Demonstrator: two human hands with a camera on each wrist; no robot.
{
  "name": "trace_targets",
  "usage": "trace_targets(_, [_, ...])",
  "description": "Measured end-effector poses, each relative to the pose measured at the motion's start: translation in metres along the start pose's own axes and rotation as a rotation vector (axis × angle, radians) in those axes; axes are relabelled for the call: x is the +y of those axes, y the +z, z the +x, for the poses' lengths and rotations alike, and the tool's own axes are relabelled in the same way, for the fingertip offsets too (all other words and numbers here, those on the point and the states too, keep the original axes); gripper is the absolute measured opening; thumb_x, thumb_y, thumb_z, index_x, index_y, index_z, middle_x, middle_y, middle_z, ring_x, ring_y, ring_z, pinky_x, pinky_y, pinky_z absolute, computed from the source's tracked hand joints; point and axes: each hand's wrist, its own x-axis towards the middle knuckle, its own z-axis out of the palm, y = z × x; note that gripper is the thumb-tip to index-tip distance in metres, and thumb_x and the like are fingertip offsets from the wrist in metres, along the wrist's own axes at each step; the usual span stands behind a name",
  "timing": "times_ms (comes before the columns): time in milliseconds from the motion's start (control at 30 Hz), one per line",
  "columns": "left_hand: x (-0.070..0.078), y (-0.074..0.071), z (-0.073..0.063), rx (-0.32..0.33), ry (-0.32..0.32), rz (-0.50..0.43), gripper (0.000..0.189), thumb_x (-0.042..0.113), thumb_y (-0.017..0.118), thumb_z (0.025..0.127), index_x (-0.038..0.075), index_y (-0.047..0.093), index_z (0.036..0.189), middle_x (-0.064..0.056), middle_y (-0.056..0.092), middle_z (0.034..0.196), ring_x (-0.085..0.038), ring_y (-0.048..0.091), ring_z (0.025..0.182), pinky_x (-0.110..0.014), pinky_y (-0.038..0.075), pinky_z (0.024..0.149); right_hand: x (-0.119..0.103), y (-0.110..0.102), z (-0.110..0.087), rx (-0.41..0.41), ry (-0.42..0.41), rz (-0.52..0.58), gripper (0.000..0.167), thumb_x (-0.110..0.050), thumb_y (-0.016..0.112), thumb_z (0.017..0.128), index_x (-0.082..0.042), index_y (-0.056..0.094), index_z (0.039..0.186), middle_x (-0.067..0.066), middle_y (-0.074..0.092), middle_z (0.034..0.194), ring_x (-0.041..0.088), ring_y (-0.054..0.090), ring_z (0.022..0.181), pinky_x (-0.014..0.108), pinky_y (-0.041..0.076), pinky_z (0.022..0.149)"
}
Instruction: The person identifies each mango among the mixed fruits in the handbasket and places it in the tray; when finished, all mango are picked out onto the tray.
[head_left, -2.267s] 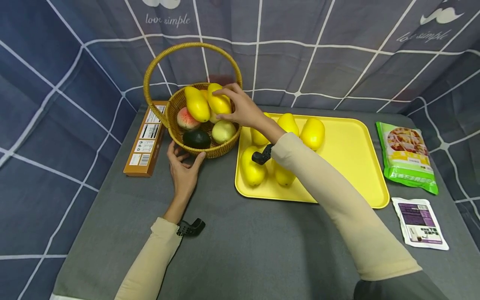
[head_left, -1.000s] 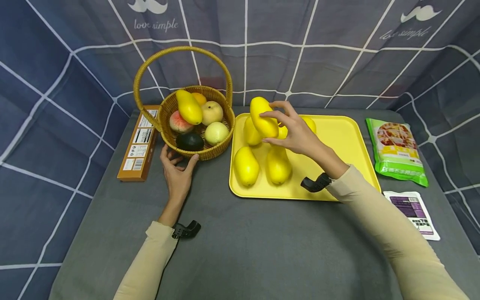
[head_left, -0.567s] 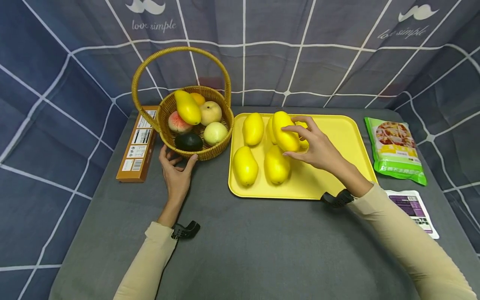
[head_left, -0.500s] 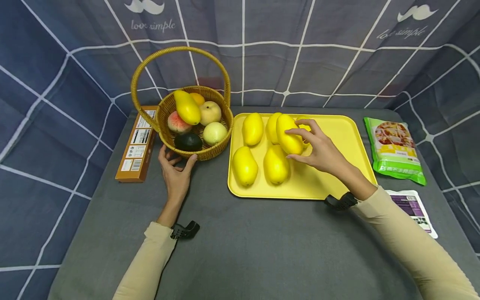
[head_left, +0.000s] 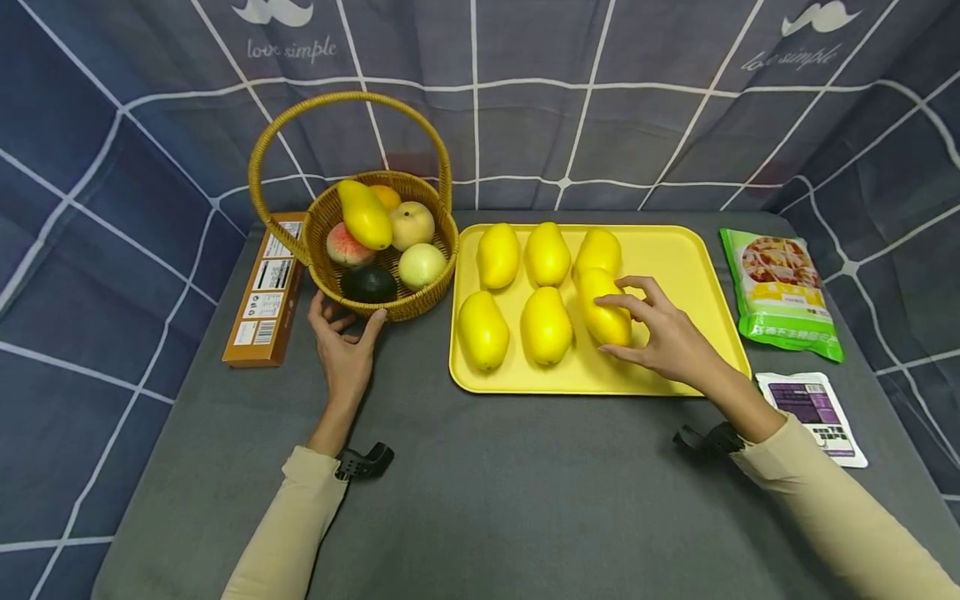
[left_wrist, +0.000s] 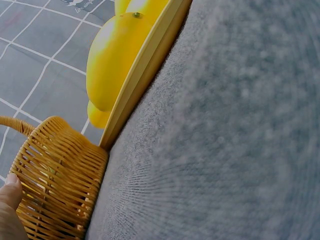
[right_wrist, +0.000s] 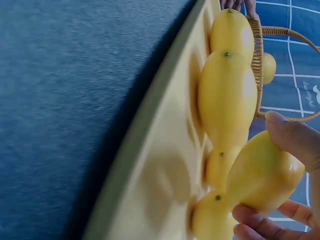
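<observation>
My right hand (head_left: 670, 335) pinches a yellow mango (head_left: 602, 310) between thumb and fingers, low over the yellow tray (head_left: 678, 271). In the right wrist view, the held mango (right_wrist: 264, 172) is tilted close to the others. Two mangoes stand in the tray's front row, such as the mango (head_left: 546, 327), and three lie behind. At the left, my left hand (head_left: 345, 354) grips the front of the wicker basket (head_left: 408, 308), thumb by its rim. Inside are a mango (head_left: 365, 215), a peach (head_left: 347, 247), a dark avocado (head_left: 369, 285), an orange fruit and two pale round fruits.
A brown box (head_left: 258, 333) with white labels lies left of the basket. On the right are a green food bag (head_left: 783, 292) and a white-and-purple pouch (head_left: 813, 417). A grid-patterned curtain (head_left: 525, 125) rises behind the table.
My right hand has lifted a mango out of the basket and carried it right, then lowered it toward the tray's front. My left hand has stayed on the basket.
</observation>
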Motion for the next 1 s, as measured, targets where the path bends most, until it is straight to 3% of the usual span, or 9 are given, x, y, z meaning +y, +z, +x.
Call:
trace_targets(167, [0.001,0.000,0.000,0.004,0.005,0.002,0.085,0.014,0.073,0.088,0.002,0.019,0.153,-0.027,0.038,0.142,-0.045,0.048,0.116,-0.045,0.039,0.081,0.006,0.004,-0.010,-0.019,0.015,0.012,0.064,-0.025,0.089,0.072,-0.024,0.061,0.129,0.011,0.045,0.137,0.032,0.060,0.102,0.051,0.053,0.083])
trace_targets(433, [0.001,0.001,0.000,0.002,-0.002,0.004,0.085,0.016,0.073,0.089,0.002,0.019,0.153,-0.027,0.038,0.142,-0.044,0.048,0.116,-0.042,0.039,0.080,0.010,0.016,-0.024,-0.014,-0.037,0.005,0.065,-0.024,0.091,0.069,-0.022,0.062,0.128,0.013,0.046,0.134,0.024,0.060,0.092,0.042,0.052,0.074])
trace_targets(633, [-0.001,0.000,0.000,0.002,0.004,0.005,0.084,0.016,0.073,0.089,0.002,0.019,0.153,-0.027,0.038,0.142,-0.045,0.048,0.116,-0.044,0.039,0.081,0.012,0.023,-0.025,-0.005,-0.047,0.005,0.065,-0.022,0.090,0.069,-0.021,0.061,0.128,0.014,0.045,0.134,0.022,0.059,0.090,0.039,0.051,0.071])
trace_targets(1000, [-0.001,0.001,0.000,0.001,0.006,-0.003,0.084,0.016,0.073,0.089,0.003,0.019,0.153,-0.027,0.038,0.142,-0.045,0.048,0.116,-0.044,0.039,0.080,0.008,0.026,-0.022,-0.025,-0.009,0.009,0.082,-0.026,0.091,0.068,-0.016,0.052,0.139,0.011,0.042,0.138,0.024,0.057,0.101,0.043,0.051,0.079])
